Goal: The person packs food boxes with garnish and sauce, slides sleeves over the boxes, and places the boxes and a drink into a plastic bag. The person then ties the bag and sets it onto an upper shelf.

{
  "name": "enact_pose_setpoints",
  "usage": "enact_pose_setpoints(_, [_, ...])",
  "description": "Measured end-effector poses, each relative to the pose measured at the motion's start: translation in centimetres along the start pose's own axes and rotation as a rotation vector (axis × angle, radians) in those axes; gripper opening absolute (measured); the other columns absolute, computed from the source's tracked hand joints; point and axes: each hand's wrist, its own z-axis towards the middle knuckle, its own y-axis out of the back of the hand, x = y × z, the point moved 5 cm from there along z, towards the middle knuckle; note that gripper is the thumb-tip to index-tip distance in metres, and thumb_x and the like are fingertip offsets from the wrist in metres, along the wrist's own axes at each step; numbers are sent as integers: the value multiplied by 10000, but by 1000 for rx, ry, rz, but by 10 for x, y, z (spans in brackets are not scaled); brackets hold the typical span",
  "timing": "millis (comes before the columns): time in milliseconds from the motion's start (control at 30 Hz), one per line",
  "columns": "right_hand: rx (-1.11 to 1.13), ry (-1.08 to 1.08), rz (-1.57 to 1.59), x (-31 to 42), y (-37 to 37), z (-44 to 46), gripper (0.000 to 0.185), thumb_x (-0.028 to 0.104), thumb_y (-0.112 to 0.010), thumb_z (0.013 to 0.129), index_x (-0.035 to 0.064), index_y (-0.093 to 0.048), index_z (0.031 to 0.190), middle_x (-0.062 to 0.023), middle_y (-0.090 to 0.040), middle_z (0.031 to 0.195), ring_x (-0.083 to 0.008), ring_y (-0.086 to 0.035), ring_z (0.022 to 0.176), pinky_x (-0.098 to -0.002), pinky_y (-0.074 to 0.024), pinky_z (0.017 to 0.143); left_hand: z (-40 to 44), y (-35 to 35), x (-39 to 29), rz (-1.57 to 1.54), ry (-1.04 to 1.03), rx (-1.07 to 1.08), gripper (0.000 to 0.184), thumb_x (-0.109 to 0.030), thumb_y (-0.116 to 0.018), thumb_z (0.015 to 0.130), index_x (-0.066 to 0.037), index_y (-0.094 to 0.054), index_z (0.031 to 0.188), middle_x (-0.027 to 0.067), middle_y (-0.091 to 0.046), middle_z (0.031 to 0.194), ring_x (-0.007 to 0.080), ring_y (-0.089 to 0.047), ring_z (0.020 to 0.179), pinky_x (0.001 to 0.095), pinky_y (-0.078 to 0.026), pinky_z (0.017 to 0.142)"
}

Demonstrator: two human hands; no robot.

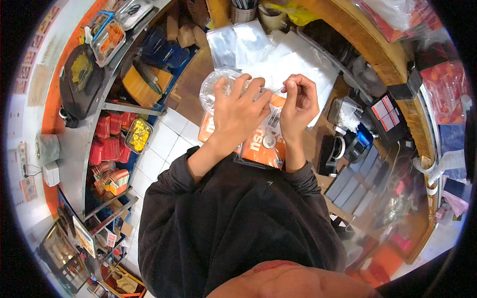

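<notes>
My left hand (237, 114) lies over a round, clear plastic thing that looks like a tape roll (209, 90), its fingers bent down onto it. Close by on the right, my right hand (301, 103) is raised with thumb and fingertips pinched together. Whatever is in that pinch is too small to make out. Beneath both hands are orange packets with white lettering (266, 149) in clear wrapping. White sheets (303, 59) and clear plastic bags (241, 42) spread out behind the hands on the brown table.
A black card terminal with a blue screen (364, 137) and grey boxes (355, 181) stand to the right. A curved wooden edge (392, 54) runs around the far side. On the left are shelves with red packets (107, 139) and a tray of yellow pieces (138, 135).
</notes>
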Motion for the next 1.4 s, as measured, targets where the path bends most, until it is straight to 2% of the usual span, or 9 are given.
enact_pose_setpoints(300, [141, -139, 23, 6, -1, 12, 102, 25, -584, 909, -33, -563, 990, -77, -624, 893, -110, -593, 785, -238, -507, 685, 3, 11, 7, -22, 8, 58, 284, -287, -704, 727, -164, -644, 976, -11, -565, 1184, 206, -447, 1205, 473, -285, 964])
enact_pose_setpoints(433, [278, -238, 279, 4, 17, 21, 392, 129, -628, 888, -11, -475, 1222, -132, -615, 1048, -189, -592, 920, -335, -493, 842, -2, 49, 48, -332, 37, 53, 760, -406, -781, 655, -117, -502, 1301, 127, -393, 1420, 289, -342, 1335, 459, -271, 1044])
enact_pose_setpoints(533, [684, -264, -188, -12, 18, -1, 766, 257, -760, 755, 31, -366, 1372, -118, -506, 1286, -244, -492, 1150, -406, -375, 1019, -21, 35, 99, -713, 178, -21, 1031, -391, -866, 541, -71, -391, 1399, 190, -279, 1487, 322, -283, 1372, 451, -256, 1086])
enact_pose_setpoints(600, [787, -213, -486, -25, 7, -31, 689, 215, -760, 731, 3, -442, 1304, -164, -470, 1303, -291, -432, 1206, -412, -338, 1035, -35, 2, 112, -1082, 307, -39, 1128, -256, -925, 478, -32, -332, 1410, 181, -357, 1443, 292, -339, 1343, 399, -293, 1090])
enact_pose_setpoints(700, [728, -44, -741, -33, -11, -57, 520, 150, -728, 738, -15, -541, 1195, -182, -450, 1278, -314, -417, 1166, -414, -333, 1006, -65, -61, 113, -1114, 504, 322, 1141, -240, -916, 519, -36, -257, 1428, 165, -480, 1341, 261, -466, 1249, 366, -379, 1033])
enact_pose_setpoints(867, [528, -86, -687, -22, -6, -53, 311, 87, -701, 760, -94, -587, 986, -183, -455, 1075, -337, -425, 1015, -411, -379, 895, -52, -25, 90, -1097, 476, 156, 1132, -160, -893, 563, -47, -186, 1438, 135, -498, 1283, 225, -522, 1168, 351, -426, 993])
enact_pose_setpoints(1033, [452, -236, -610, -36, -2, -55, 311, 71, -662, 773, -67, -571, 1036, -168, -475, 1088, -344, -435, 1027, -414, -389, 894, -90, -26, 72, -1110, 522, -85, 1044, -178, -897, 594, -22, -241, 1391, 154, -438, 1333, 212, -530, 1131, 329, -437, 971])
enact_pose_setpoints(1233, [695, -83, -576, -11, 12, -46, 572, 175, -700, 767, 51, -460, 1271, -153, -447, 1220, -348, -401, 1169, -418, -337, 1023, -88, -22, 56, -1035, 415, -277, 1125, 31, -843, 595, -48, -66, 1404, 221, -334, 1339, 313, -440, 1197, 447, -397, 1027])
enact_pose_setpoints(1400, [414, -172, -774, 25, 103, -34, 581, 248, -684, 816, 73, -449, 1318, -174, -468, 1268, -328, -407, 1213, -415, -319, 1050, -88, 6, 54, -779, 85, -372, 916, -423, -673, 819, -75, -78, 1422, 230, -201, 1426, 363, -202, 1349, 551, -196, 1106])
